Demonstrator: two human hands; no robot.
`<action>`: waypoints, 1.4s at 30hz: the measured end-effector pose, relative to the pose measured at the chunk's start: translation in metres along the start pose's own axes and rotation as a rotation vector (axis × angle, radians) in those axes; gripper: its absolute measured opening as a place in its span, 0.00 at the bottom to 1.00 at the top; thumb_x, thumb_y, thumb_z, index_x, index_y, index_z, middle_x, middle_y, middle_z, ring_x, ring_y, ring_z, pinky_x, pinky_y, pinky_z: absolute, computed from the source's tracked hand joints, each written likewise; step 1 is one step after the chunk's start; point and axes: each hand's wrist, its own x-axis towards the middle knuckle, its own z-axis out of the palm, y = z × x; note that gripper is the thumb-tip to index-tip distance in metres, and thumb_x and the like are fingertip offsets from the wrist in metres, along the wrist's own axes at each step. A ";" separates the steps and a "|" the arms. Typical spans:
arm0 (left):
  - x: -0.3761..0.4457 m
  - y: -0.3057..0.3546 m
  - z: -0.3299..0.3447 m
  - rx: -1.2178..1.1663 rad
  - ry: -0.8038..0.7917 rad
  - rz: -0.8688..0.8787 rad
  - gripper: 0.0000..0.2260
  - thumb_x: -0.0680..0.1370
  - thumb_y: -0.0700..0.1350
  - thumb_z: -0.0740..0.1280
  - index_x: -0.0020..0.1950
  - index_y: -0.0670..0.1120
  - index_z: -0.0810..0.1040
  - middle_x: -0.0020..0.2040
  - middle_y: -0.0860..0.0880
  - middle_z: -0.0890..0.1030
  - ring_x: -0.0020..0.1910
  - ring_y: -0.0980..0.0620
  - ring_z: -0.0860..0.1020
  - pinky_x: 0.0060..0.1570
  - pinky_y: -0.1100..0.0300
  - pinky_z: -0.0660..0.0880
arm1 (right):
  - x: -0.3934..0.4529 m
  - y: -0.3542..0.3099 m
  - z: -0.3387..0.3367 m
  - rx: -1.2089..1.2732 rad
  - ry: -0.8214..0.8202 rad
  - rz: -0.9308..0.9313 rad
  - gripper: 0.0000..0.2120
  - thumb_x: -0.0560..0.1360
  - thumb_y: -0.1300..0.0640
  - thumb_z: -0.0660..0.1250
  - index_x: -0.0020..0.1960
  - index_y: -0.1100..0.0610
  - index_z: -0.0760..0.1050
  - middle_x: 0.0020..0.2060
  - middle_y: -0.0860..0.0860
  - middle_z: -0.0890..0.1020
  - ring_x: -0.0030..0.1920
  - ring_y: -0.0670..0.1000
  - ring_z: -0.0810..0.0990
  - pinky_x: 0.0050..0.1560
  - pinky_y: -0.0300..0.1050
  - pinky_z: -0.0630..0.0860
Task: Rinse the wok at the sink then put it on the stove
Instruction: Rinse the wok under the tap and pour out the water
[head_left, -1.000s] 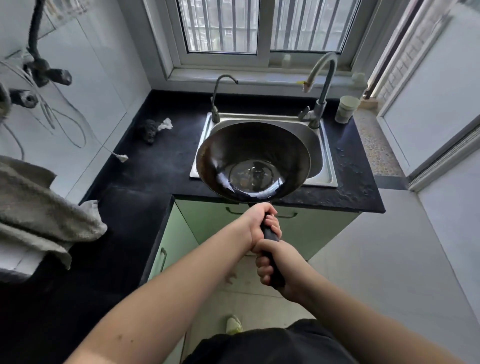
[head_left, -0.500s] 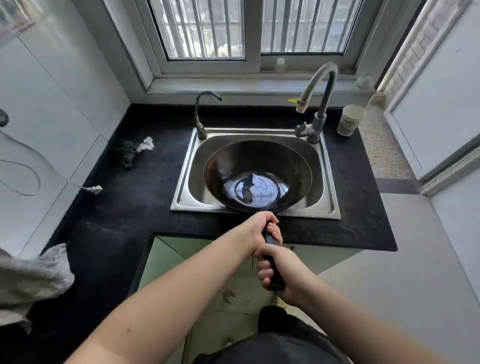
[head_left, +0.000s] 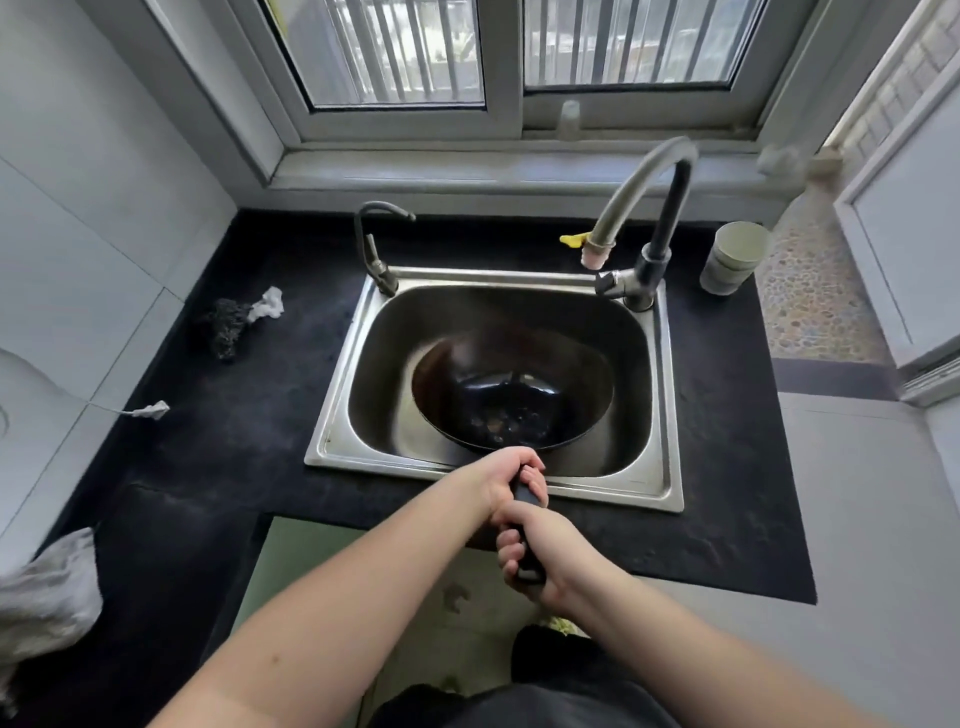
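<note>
Black stone countertop (head_left: 218, 478) runs under a barred window, with a steel sink (head_left: 332, 410) set into it, and I take that sink as my landmark. Nearest me, my right hand (head_left: 540, 545) is wrapped tight round the tail of the wok's black handle (head_left: 524, 496), fingers curled fully closed. Just ahead of it, at the sink's near rim, my left hand (head_left: 511, 475) clamps the same handle, and both forearms reach forward together. The wok (head_left: 511, 387) sits low inside the sink basin, tipped slightly toward me and motion-blurred, with dark liquid and specks pooled in its bottom.

Left of the sink lie one dark scouring pad (head_left: 226, 327) touching a white scrap, and a grey cloth (head_left: 44, 597) at the counter's near left edge. Behind the sink stand two faucets: a small one (head_left: 376, 249) at the left corner, a tall gooseneck (head_left: 641, 218) at the right. Right of that stands one lidded cup (head_left: 732, 257).
</note>
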 end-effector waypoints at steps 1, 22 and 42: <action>0.003 0.002 0.001 -0.005 -0.001 -0.007 0.13 0.66 0.34 0.59 0.22 0.45 0.62 0.17 0.51 0.63 0.13 0.56 0.63 0.16 0.70 0.63 | 0.002 -0.004 -0.001 0.000 0.003 0.003 0.08 0.76 0.62 0.60 0.38 0.55 0.69 0.22 0.47 0.67 0.17 0.42 0.63 0.17 0.33 0.61; 0.034 0.018 -0.010 0.183 -0.024 -0.071 0.19 0.78 0.43 0.59 0.27 0.44 0.66 0.21 0.50 0.70 0.19 0.53 0.70 0.25 0.64 0.71 | 0.033 -0.021 -0.003 0.057 0.072 0.032 0.04 0.73 0.63 0.62 0.41 0.56 0.69 0.23 0.48 0.66 0.18 0.43 0.63 0.19 0.33 0.61; -0.035 0.026 -0.096 0.618 -0.119 0.046 0.24 0.81 0.60 0.50 0.44 0.43 0.75 0.27 0.48 0.72 0.16 0.54 0.67 0.18 0.72 0.62 | 0.043 0.018 0.060 0.099 0.036 -0.149 0.25 0.78 0.38 0.57 0.53 0.59 0.76 0.38 0.56 0.80 0.33 0.54 0.80 0.37 0.46 0.81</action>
